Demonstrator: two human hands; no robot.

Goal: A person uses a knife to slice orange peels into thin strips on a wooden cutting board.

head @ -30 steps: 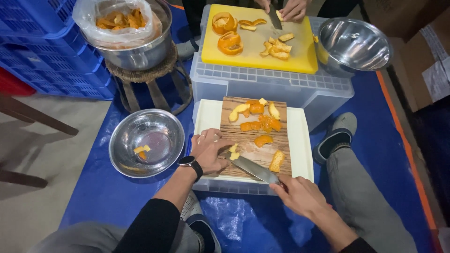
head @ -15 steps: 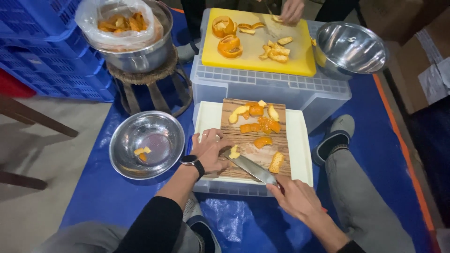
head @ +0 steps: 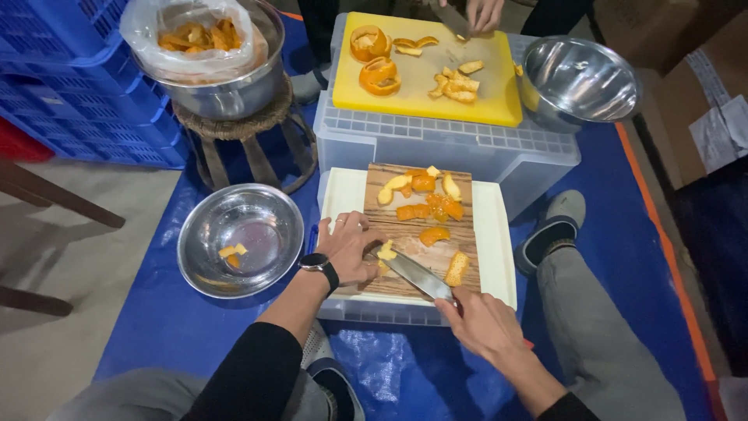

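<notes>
My left hand, with a black watch on the wrist, presses a small piece of orange peel onto a wooden cutting board. My right hand grips the handle of a knife, whose blade lies against that piece beside my left fingers. Several more pieces of orange peel lie on the far half of the board. One strip rests near the right edge.
A steel bowl with a few bits stands left of the board. Opposite, another person's hand works at a yellow board on a clear bin. An empty steel bowl, a bag-lined pot and blue crates surround.
My hands and the knife stay on the same peel piece at the board's near edge. The other person's hand across has shifted a little over the yellow board.
</notes>
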